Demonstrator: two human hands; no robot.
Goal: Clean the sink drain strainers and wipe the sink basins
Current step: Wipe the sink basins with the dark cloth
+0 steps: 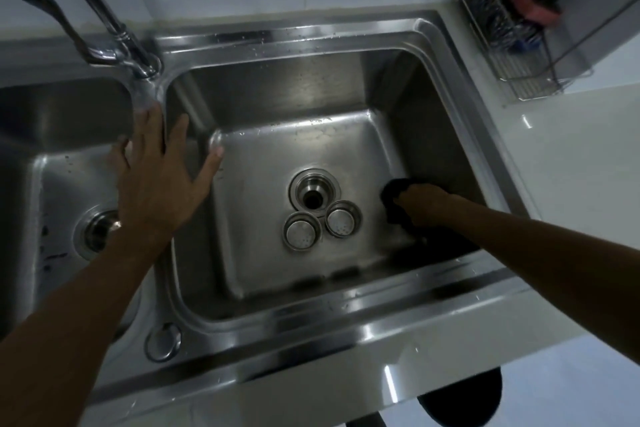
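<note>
The right basin (277,263) of a stainless steel double sink fills the middle of the view. Its drain hole (313,198) is uncovered. Two round metal strainers lie upside down on the basin floor just in front of the drain, one on the left (300,231) and one on the right (342,219). My right hand (424,204) presses a dark cloth (394,192) against the basin floor near the right wall. My left hand (157,177) rests flat with spread fingers on the divider between the two basins. The left basin's drain (98,234) shows beside my left wrist.
A chrome faucet (114,45) with a lever handle rises behind the divider. A wire rack (512,45) with a red and black item stands on the white counter at the back right. A round cap (162,341) sits in the front rim.
</note>
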